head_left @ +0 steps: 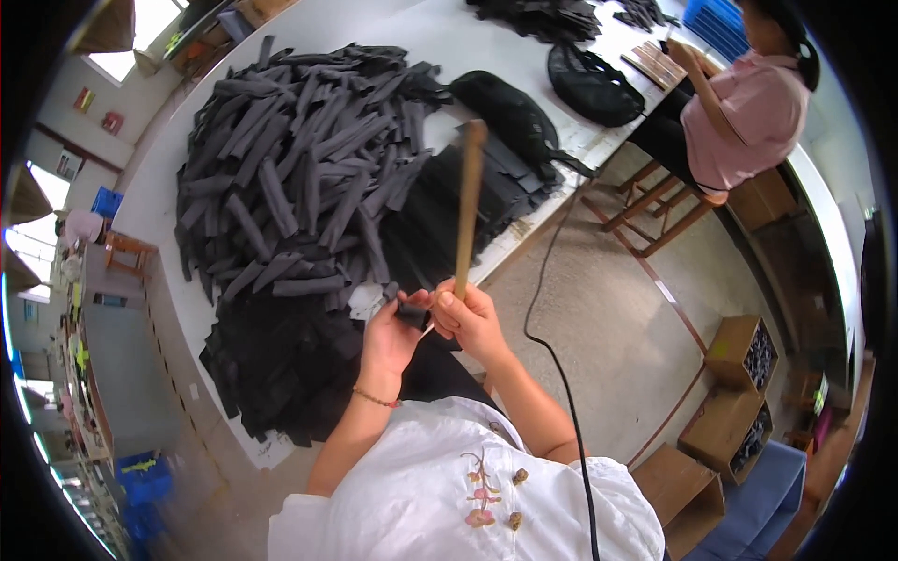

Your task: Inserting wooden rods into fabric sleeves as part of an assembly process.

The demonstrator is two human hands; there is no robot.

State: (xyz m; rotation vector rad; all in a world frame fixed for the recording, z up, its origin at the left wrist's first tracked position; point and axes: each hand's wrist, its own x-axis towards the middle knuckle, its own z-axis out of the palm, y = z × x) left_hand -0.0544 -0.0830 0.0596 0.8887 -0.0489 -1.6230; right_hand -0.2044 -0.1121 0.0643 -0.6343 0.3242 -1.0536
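Note:
My right hand (470, 325) is closed round the lower part of a wooden stick (470, 201), which points up and away from me. Beside it, my left hand (385, 346) has its fingers bent round a small dark fabric piece (412, 314), close to the stick's lower end. Whether the fabric sits on the stick or only next to it, I cannot tell. Beyond my hands lies a big heap of dark grey fabric tubes (299, 159). Flat black fabric pieces (281, 351) are piled to the left of my left hand, and more black strips (449, 210) lie behind the stick.
On the white table (150, 201) are black bags (510, 112) at the far side. A person in pink (748, 122) sits on a wooden stool (655, 201) at the far right. A black cable (552, 351) hangs past my right arm. Cardboard boxes (716, 425) stand on the floor.

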